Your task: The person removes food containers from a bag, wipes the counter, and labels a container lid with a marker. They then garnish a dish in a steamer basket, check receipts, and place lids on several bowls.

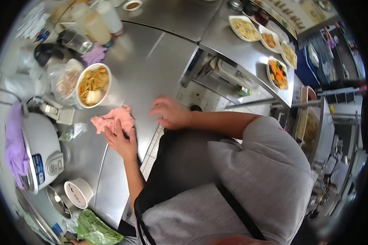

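Note:
My left hand (124,143) lies on a crumpled pink cloth (117,119) on the steel counter, its fingers stretched out and spread over the fabric. Just to the right, my right hand (170,112) hovers at the counter's edge, slightly blurred. Its fingers are loosely bent and apart, and I see nothing in them. Beyond the cloth stands a white tub (93,85) filled with yellowish noodle-like food and a pale lump on top. A clear plastic bag (65,81) with something inside rests against the tub's left side.
A rice cooker (41,151) with a purple cloth (15,143) stands at left. Below it are a white paper tub (78,193) and bagged green leaves (95,227). Squeeze bottles (95,26) stand at the back. Several filled dishes, including one with orange pieces (277,73), sit on the right-hand counter.

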The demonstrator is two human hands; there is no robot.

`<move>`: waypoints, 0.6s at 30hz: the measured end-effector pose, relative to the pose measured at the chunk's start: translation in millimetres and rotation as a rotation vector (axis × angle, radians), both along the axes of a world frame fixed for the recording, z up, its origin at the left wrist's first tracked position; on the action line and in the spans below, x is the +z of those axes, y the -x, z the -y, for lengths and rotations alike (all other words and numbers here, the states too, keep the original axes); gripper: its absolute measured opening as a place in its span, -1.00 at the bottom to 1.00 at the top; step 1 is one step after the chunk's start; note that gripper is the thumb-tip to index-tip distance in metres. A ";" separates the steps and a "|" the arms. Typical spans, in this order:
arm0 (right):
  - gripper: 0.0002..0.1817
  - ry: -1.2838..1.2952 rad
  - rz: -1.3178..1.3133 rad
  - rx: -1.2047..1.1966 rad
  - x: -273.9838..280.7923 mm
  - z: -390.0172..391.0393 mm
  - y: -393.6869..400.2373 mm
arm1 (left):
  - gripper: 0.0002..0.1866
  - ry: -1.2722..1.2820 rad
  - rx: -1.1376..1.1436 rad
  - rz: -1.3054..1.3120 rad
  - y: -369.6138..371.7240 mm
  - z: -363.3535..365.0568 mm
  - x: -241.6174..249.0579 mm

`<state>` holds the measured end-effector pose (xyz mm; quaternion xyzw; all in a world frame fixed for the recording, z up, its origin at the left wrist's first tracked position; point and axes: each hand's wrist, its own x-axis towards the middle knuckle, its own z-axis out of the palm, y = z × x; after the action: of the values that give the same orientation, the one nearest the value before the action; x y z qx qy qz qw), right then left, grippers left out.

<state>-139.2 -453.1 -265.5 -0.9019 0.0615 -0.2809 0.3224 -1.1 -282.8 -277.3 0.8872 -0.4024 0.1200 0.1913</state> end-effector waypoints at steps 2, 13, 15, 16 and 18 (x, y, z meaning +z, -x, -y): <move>-0.68 -0.018 -0.102 -0.167 -19.7 24.5 48.7 | -0.54 0.019 0.007 -0.034 -1.2 0.6 -8.7; -0.80 0.008 -1.079 -0.742 -198.5 194.4 351.5 | -0.53 0.117 0.057 0.012 11.3 6.1 -11.7; -0.75 -0.087 -1.117 -0.850 -200.2 224.0 366.7 | -0.48 0.132 0.203 0.065 20.0 1.0 -18.5; -0.70 0.122 -0.879 -1.168 -279.8 241.5 393.7 | -0.45 0.137 0.184 0.058 25.3 -3.0 -22.5; -0.70 0.040 -0.975 -1.076 -263.9 259.6 396.9 | -0.41 0.157 0.149 0.052 37.4 -5.6 -32.5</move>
<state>-536.1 -712.7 -529.4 -0.7752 0.6281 0.0323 0.0587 -38.4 -277.2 -309.8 0.8935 -0.3295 0.1882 0.2401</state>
